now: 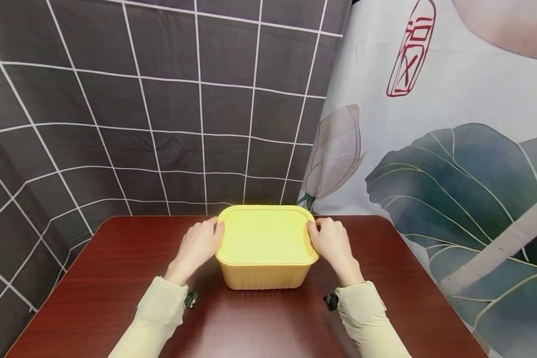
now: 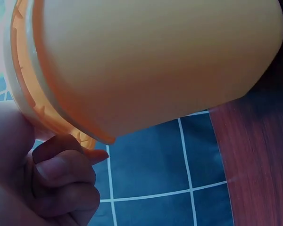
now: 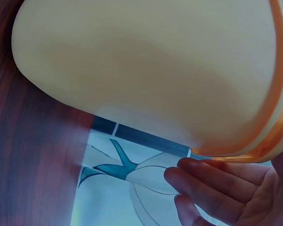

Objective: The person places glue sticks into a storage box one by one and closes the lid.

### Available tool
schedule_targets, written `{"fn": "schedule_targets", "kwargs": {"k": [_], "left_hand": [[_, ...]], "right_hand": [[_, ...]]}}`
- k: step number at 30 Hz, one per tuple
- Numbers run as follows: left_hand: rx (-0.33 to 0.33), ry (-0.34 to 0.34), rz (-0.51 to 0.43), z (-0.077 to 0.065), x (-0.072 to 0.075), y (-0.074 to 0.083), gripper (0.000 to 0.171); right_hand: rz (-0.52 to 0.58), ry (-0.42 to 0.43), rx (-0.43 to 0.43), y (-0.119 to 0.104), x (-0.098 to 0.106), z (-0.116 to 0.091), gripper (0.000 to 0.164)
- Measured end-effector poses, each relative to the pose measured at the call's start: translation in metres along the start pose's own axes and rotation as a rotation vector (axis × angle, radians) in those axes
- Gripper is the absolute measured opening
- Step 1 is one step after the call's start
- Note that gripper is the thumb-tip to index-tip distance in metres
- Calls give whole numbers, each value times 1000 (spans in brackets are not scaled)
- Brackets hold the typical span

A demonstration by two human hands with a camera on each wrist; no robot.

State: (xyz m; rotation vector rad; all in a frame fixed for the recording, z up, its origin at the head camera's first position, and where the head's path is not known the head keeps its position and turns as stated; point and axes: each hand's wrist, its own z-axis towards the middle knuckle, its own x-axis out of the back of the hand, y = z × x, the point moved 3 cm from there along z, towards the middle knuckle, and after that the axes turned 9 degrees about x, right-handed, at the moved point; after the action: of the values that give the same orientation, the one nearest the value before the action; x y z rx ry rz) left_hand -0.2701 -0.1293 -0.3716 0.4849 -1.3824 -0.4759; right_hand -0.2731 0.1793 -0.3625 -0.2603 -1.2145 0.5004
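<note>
A yellow plastic box (image 1: 266, 277) stands upright on the table, with a yellow lid (image 1: 266, 236) over its top. My left hand (image 1: 198, 246) holds the lid's left edge, thumb on the upper side. In the left wrist view its fingers curl beneath the lid's rim (image 2: 20, 80), and a narrow gap shows between that rim and the box (image 2: 160, 56). At the opposite edge, my right hand (image 1: 335, 243) grips the lid with the thumb above and the fingers under the rim. The inside of the box is hidden.
The dark red wooden table (image 1: 130, 278) has rounded back corners. Behind it hangs a dark grey curtain (image 1: 170, 104) with a white grid. A pale curtain (image 1: 371, 54) with lotus leaves hangs along the right side. Both sleeves end in cuffs, with a small black device at each wrist.
</note>
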Motion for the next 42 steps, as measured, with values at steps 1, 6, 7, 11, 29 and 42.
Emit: {"fn": "schedule_targets", "kwargs": {"k": [1, 6, 7, 11, 29, 42], "left_hand": [[-2, 2, 2, 0, -1, 0, 29], [-2, -11, 5, 1, -5, -3, 28], [2, -14, 5, 1, -5, -4, 29], [17, -25, -1, 0, -8, -6, 29], [52, -54, -41, -6, -13, -5, 34], [68, -39, 2, -14, -11, -15, 59]], "right_hand": [[0, -2, -1, 0, -1, 0, 31], [-3, -4, -5, 3, -4, 0, 31], [-4, -6, -6, 4, -4, 0, 31], [-13, -12, -3, 6, -7, 1, 31], [52, -37, -61, 16, -11, -9, 36], [123, -91, -42, 22, -6, -14, 47]]}}
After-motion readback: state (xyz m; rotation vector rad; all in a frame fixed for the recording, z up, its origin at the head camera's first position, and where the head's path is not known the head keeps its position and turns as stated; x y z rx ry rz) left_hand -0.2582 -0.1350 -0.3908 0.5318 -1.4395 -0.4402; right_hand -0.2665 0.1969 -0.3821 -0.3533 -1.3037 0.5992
